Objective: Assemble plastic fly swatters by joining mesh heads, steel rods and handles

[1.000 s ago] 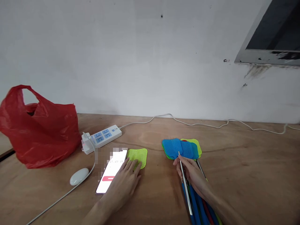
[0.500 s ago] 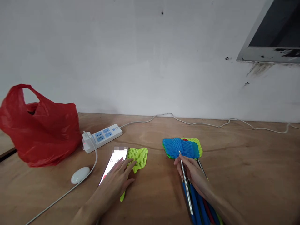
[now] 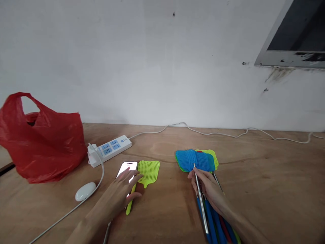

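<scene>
My right hand is closed around a thin metal rod, which slants with its tip pointing away from me. Beneath that hand lie several fly swatters with mesh heads, mostly blue with a yellow-green one behind, and blue handles toward me. My left hand reaches over a phone with a lit screen, its fingers spread. A separate yellow-green swatter head lies beside its fingertips. Close to the thumb is a yellow-green handle; whether the hand touches it I cannot tell.
A red plastic bag stands at the left. A white power strip lies near it, with a cable running along the wall. In front is a white oval device beside a white cord. Another metal rod lies by my left forearm.
My left hand has shifted slightly left, and more of the yellow-green handle shows, a little further left. The phone screen's timer is no longer visible. My right hand keeps the rod in place.
</scene>
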Demonstrator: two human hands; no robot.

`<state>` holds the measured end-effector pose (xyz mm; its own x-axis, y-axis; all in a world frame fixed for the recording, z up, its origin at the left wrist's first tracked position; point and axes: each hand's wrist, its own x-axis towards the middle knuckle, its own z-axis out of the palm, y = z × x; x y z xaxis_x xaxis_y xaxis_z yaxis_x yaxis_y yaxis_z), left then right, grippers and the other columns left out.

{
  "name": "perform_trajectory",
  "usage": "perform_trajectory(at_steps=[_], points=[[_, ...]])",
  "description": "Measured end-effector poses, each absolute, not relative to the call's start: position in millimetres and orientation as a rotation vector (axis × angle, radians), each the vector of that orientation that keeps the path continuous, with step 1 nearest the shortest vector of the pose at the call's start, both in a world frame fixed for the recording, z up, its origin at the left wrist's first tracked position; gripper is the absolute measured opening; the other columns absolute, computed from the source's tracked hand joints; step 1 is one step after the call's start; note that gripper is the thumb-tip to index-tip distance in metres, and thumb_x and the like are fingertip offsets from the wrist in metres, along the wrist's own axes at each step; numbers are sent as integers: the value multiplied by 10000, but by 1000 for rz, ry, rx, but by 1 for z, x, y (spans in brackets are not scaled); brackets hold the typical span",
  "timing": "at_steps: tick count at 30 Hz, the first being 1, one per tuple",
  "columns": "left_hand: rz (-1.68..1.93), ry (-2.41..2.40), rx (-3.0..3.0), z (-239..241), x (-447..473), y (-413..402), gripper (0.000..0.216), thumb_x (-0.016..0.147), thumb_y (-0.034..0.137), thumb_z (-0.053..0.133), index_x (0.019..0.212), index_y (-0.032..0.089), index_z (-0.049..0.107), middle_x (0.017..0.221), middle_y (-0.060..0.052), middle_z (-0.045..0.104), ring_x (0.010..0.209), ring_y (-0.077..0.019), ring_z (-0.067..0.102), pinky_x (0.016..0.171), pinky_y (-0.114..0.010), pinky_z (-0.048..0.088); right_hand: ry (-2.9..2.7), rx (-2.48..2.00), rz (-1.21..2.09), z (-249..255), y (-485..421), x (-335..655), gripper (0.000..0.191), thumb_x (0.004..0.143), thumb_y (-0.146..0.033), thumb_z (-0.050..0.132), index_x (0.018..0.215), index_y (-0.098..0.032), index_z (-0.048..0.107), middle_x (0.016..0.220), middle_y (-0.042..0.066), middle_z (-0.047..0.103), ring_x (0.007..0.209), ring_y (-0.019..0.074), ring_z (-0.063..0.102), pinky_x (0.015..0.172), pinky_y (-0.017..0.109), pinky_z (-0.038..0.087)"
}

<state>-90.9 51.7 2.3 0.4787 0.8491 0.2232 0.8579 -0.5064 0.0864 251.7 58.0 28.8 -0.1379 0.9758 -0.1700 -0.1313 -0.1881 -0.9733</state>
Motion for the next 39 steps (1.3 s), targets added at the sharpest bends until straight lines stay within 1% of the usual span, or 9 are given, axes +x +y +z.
perform_trajectory(at_steps=[7,11,15,17,20,25,29,35,39], points=[[-356,-1495,-2787,39,-47,36,341,973,352,569,1298,252,592,1318,-90,641,1237,-327,575,1038,-509,492,-1240,-1276,1379,32,59,246,503,781,-692,620,844,-200,703,487,-34,562,371,118,437,355,243,342],[-268,-1513,-2837,47,-25,34,343,959,307,578,1285,204,604,1309,-121,645,1220,-343,587,1018,-529,504,-1394,-1319,1287,22,60,246,515,829,-621,604,1090,-188,704,542,-22,637,340,120,449,331,249,375],[-212,-1575,-2829,42,-22,39,351,961,301,573,1290,183,609,1336,-144,628,1235,-361,581,1029,-555,489,-1559,-1398,1092,16,58,247,585,854,-524,621,1340,-201,588,679,10,718,411,158,537,385,288,452],[-216,-1595,-2834,39,-23,41,357,964,297,569,1303,187,601,1339,-139,628,1239,-356,580,1032,-551,488,-1641,-1406,982,17,58,248,502,867,-492,615,1283,-211,636,676,23,722,499,199,606,446,308,466],[-251,-1603,-2850,37,-26,41,354,963,291,565,1302,199,600,1329,-127,636,1239,-343,582,1037,-542,488,-1715,-1400,834,21,58,251,330,897,-467,577,1079,-234,723,653,37,724,579,229,643,518,322,440],[-254,-1604,-2894,34,-25,38,345,964,290,554,1297,212,603,1341,-116,628,1265,-333,565,1055,-529,481,-1764,-1436,601,24,60,257,257,915,-444,550,873,-265,730,590,18,673,504,205,566,533,324,339],[-226,-1620,-2908,31,-25,37,338,967,270,547,1296,220,606,1368,-116,608,1305,-336,534,1087,-538,451,-1866,-1523,520,24,58,260,205,914,-370,553,797,-273,691,586,8,646,535,212,558,541,321,279],[-176,-1628,-2914,32,-24,37,326,983,266,522,1296,224,601,1391,-122,588,1296,-345,538,1083,-565,445,-2001,-1551,480,31,48,263,166,901,-316,544,751,-263,590,635,4,634,589,215,578,563,315,292],[-196,-1619,-2912,34,-23,36,302,978,251,524,1268,230,609,1370,-108,599,1286,-330,544,1085,-536,451,-2034,-1693,245,31,47,279,136,882,-262,506,749,-253,533,658,19,623,583,219,577,550,314,266]])
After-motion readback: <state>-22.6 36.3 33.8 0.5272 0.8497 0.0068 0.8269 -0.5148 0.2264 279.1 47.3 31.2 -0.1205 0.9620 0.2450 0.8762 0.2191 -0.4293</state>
